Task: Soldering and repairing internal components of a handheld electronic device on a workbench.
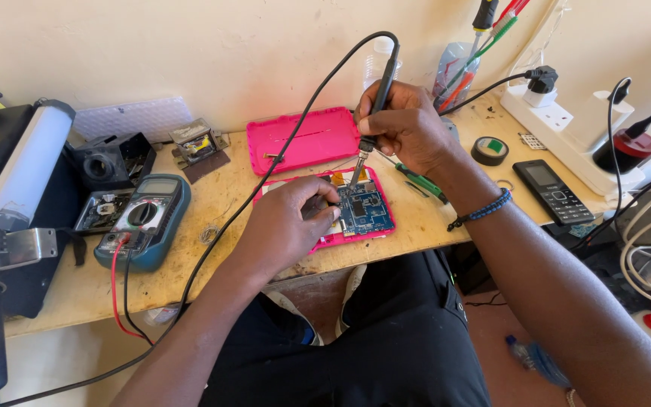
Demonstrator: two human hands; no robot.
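While the left hand (pixel 289 218) is pressing down on the near-left part of the opened device, its fingers (pixel 324 205) are curling closed over the edge of the blue circuit board (pixel 367 211); whether they are pinching something small there, I cannot tell. The board is lying bare inside the pink lower shell (pixel 377 235), which is sitting flat on the desk (pixel 212 249) directly in front of the person, near the front edge.

Just beyond, the right hand (pixel 404 124) is gripping a soldering iron (pixel 374 113) like a pen, fingers clenched around the dark handle, tip angled down and meeting the upper-left corner of the board beside a small orange strip. The black cable is looping up from the handle and trailing back across the desk to the left.

Judged progress: disassembly is done, since the pink back cover (pixel 303 139) is lying separate, inner face up, just behind the shell. Work on the board is underway, and closing the case is not yet done.

Board appearance: blue, densely populated with small dark chips; no damage can be made out at this size.

Further out, a teal multimeter (pixel 145 218) with red and black leads is resting at left, a green-handled screwdriver (pixel 420 182) is lying just right of the shell, and a tape roll (pixel 490 149) and a dark phone (pixel 553 192) are sitting towards the right end.
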